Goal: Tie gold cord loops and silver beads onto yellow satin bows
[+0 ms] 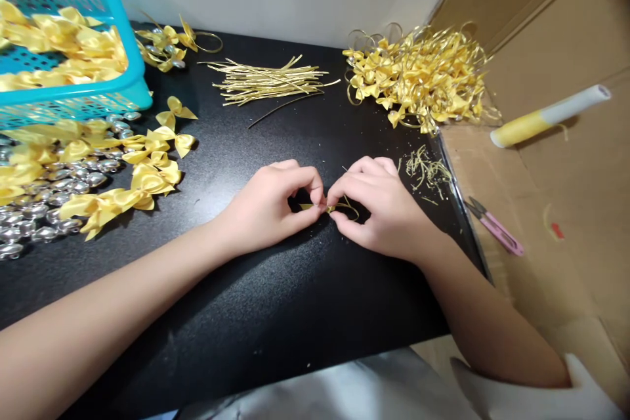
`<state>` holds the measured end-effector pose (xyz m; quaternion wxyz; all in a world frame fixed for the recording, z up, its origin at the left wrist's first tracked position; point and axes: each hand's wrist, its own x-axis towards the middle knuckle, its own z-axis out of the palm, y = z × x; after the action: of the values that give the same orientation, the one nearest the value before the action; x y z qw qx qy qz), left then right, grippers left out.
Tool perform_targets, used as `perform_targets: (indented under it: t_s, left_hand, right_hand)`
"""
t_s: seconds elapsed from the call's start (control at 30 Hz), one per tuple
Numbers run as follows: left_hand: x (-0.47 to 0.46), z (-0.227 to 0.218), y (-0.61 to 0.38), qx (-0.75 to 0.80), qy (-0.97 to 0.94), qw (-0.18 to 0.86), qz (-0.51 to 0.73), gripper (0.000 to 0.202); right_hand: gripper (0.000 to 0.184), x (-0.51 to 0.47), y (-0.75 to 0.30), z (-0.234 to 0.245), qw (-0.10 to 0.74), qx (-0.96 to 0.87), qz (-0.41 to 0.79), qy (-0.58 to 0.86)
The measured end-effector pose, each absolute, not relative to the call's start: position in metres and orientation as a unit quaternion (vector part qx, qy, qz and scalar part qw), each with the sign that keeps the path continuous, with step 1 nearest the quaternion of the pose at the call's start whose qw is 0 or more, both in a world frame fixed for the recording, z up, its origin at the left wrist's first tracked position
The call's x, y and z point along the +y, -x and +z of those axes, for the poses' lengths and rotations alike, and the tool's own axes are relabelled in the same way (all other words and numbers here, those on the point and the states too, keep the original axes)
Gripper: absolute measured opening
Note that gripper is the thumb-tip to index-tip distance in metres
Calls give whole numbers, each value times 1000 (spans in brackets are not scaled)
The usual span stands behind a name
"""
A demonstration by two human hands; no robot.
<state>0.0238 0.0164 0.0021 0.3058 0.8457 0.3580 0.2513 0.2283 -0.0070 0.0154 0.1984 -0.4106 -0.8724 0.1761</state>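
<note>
My left hand (280, 200) pinches a small yellow ribbon bow (306, 207), mostly covered by the fingers. Fingertip to fingertip with it, my right hand (377, 207) is closed on a thin gold twist tie (353, 211), whose loop curves under the palm. Whether a bead sits between the fingertips I cannot tell. Beyond both hands lies a bundle of straight gold twist ties (270, 82). To the left are loose yellow bows (155, 177) and silver beads (62, 190).
A turquoise basket (132, 82) of bows stands at the far left on the black table (256, 315). Looped bow pieces are heaped (423, 75) at the back right, near wire clippings (427, 170). Pink thread snips (499, 230) and a yellow-white tube (546, 118) lie on cardboard.
</note>
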Motion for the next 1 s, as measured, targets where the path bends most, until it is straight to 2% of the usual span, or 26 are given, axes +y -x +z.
perform_targets:
  t_s: [0.43,1.0]
  left_hand:
    - [14,5,-27,325,-874,266,246,8]
    - [20,8,-31,316,-887,268,204,14]
  right_hand:
    - [10,-6,-229,18,188,-864,172,434]
    - [10,-6,-229,16,186,-858,200,435]
